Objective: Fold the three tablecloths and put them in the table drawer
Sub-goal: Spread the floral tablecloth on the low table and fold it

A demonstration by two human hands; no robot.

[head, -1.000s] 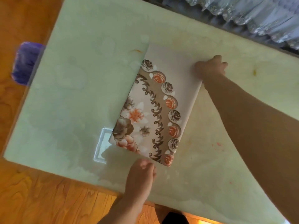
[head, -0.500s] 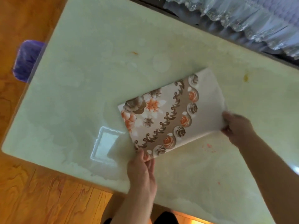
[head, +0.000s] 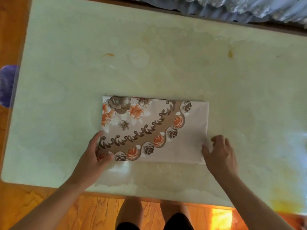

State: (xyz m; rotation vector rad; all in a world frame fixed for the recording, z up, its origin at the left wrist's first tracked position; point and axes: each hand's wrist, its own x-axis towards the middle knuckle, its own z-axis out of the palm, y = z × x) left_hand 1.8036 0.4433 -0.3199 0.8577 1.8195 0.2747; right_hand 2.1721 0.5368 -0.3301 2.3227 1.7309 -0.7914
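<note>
A folded tablecloth (head: 154,128) with orange and brown flowers on a pale ground lies flat as a rectangle near the front middle of the pale marble table (head: 149,60). My left hand (head: 95,155) grips its near left corner, thumb on top. My right hand (head: 219,153) is at the near right corner, fingers loosely spread and touching the cloth's edge. No drawer shows in this view.
A purple object (head: 7,85) sits beyond the table's left edge. Pale lace fabric (head: 249,7) runs along the far side. The wooden floor (head: 33,205) and my knees (head: 154,214) show below the table's front edge.
The folded cloth has been turned from a slanted lie to square with the table's front edge. Both hands have come to its near corners.
</note>
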